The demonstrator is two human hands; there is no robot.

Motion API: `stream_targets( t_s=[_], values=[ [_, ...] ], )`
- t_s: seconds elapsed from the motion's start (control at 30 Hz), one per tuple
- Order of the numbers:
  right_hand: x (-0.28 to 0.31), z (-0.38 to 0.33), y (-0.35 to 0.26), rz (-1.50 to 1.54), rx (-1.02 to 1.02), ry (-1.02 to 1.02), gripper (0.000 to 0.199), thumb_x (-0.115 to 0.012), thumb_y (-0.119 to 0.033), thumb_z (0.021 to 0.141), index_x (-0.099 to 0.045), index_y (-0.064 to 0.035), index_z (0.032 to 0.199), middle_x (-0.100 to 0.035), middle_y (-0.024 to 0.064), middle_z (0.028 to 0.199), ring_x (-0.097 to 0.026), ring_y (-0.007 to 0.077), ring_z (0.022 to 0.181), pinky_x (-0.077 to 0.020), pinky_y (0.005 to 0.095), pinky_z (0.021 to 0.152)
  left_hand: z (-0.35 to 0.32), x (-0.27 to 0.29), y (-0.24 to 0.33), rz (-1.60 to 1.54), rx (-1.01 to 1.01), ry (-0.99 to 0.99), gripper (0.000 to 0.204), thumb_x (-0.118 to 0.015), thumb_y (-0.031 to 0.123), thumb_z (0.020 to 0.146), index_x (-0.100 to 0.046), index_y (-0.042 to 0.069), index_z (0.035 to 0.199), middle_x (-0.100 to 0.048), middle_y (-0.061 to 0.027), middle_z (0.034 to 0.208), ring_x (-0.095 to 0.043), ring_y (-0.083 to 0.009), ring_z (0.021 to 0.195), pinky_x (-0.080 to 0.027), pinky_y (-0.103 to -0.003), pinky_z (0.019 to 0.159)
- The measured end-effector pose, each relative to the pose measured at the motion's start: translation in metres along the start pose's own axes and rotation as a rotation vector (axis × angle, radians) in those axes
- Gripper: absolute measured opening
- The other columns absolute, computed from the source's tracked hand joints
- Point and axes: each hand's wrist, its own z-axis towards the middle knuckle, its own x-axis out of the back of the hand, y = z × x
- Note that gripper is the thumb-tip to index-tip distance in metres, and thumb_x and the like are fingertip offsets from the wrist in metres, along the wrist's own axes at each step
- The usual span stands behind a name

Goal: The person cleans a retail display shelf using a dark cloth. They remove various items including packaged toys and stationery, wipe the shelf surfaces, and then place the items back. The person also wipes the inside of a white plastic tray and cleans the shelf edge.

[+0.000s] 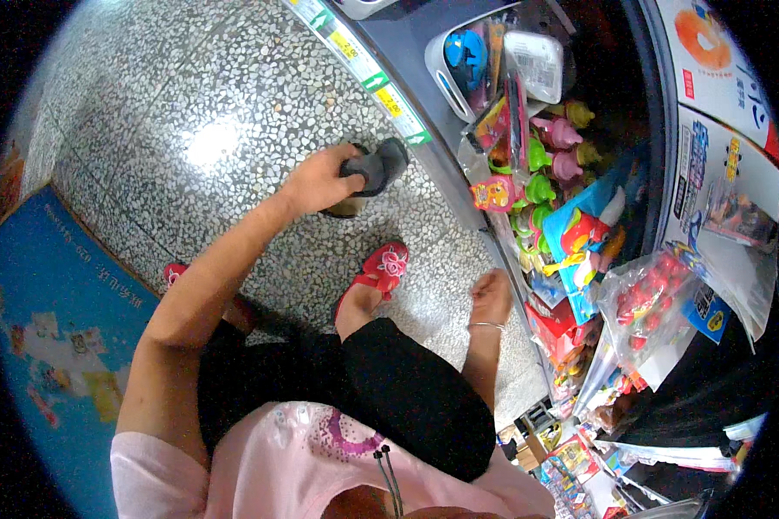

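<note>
My left hand is closed around a dark grey, soft-looking folded thing, held above the speckled floor. Its exact kind I cannot make out. A small tan patch shows beneath its lower edge. Low beside the shelf edge, my right hand hangs with its fingers curled in, and nothing shows in them. A thin bracelet circles that wrist. The nearest goods to it are the packets and toys on the shelf at its right.
A shelf edge with price labels curves along the right. On it stand a white bin, colourful bottle-shaped toys and a bag of red balls. A blue panel stands at left. My red shoe rests on the floor.
</note>
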Motion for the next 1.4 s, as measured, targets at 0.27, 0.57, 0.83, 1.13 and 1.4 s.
stream_targets(
  t_s=[0.27,0.57,0.83,1.13,1.4],
  values=[
    [-0.141,-0.046,-0.012,0.398,-0.3,-0.563,0.052,-0.053,-0.034,0.09,-0.039,-0.0081,0.133,-0.052,0.0114,0.123,-0.053,0.0283,0.111,-0.0466,0.0435,0.094,-0.016,-0.033,0.05,-0.139,-0.306,-0.464,0.04,-0.062,0.033,0.083,-0.058,0.005,0.111,-0.062,-0.0174,0.102,-0.06,-0.0299,0.095,-0.048,-0.038,0.081],
    [-0.126,-0.006,-0.001,0.282,-0.344,-0.424,0.045,-0.054,-0.013,0.08,-0.049,-0.0046,0.124,-0.057,0.0119,0.119,-0.054,0.0275,0.112,-0.0424,0.0432,0.098,0.054,0.033,0.106,-0.391,-0.349,0.437,0.01,-0.055,0.015,0.082,-0.06,0.006,0.084,-0.06,-0.0161,0.072,-0.061,-0.0328,0.068,-0.048,-0.038,0.062],
    [-0.149,-0.017,0.003,0.19,-0.379,-0.36,0.041,-0.058,-0.012,0.08,-0.052,-0.0051,0.12,-0.06,0.0074,0.111,-0.057,0.0235,0.103,-0.0456,0.0379,0.091,0.125,0.061,0.178,0.319,-0.873,0.763,0.034,-0.059,0.01,0.072,-0.056,0.002,0.105,-0.055,-0.0185,0.098,-0.056,-0.0368,0.093,-0.049,-0.043,0.077],
    [-0.153,-0.015,-0.003,0.055,-0.357,-0.368,0.041,-0.061,-0.006,0.077,-0.053,-0.0041,0.118,-0.059,0.0061,0.107,-0.057,0.0199,0.099,-0.0457,0.033,0.089,0.171,0.046,0.2,0.763,-0.731,0.727,0.021,-0.055,0.014,0.075,-0.068,0.003,0.087,-0.062,-0.0155,0.094,-0.057,-0.0299,0.095,-0.047,-0.038,0.079],
    [-0.156,-0.014,0.011,-0.031,-0.409,-0.514,0.042,-0.061,-0.007,0.078,-0.052,-0.0027,0.118,-0.059,0.0048,0.106,-0.057,0.016,0.096,-0.0456,0.0303,0.087,0.204,0.039,0.205,0.929,-0.57,0.708,0.024,-0.055,0.018,0.078,-0.072,0.006,0.09,-0.067,-0.01,0.096,-0.059,-0.027,0.097,-0.046,-0.037,0.081]
  ],
)
